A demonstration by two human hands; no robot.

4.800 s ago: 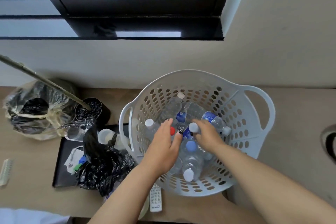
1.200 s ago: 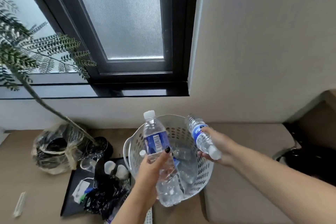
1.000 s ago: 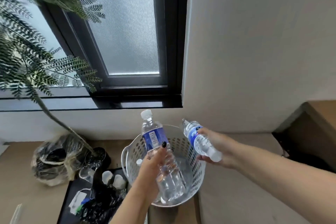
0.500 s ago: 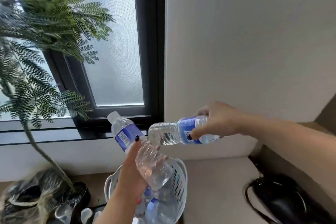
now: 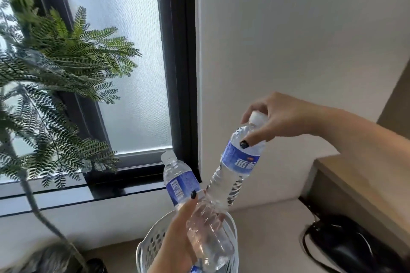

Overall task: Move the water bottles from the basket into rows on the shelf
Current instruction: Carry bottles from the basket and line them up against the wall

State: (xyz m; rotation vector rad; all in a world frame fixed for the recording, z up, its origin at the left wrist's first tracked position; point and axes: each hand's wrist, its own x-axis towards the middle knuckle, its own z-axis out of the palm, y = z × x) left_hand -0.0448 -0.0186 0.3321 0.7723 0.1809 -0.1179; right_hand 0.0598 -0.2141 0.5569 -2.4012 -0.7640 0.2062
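Two water bottles are up in the air in your grip, above the white basket (image 5: 230, 230) at the counter's (image 5: 273, 224) near edge. Your left hand (image 5: 177, 235) wraps the lower body of the left bottle (image 5: 182, 182), tilted, white cap up; its blue label shows a barcode, the print too blurred to read. Your right hand (image 5: 275, 117) pinches the right bottle (image 5: 239, 162) at cap and shoulder; its blue label bears white characters you cannot make out.

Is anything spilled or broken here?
Nothing spilled or broken. Both bottles are capped: the left hand holds one bottle tilted, and the right hand grips the other bottle by its neck.
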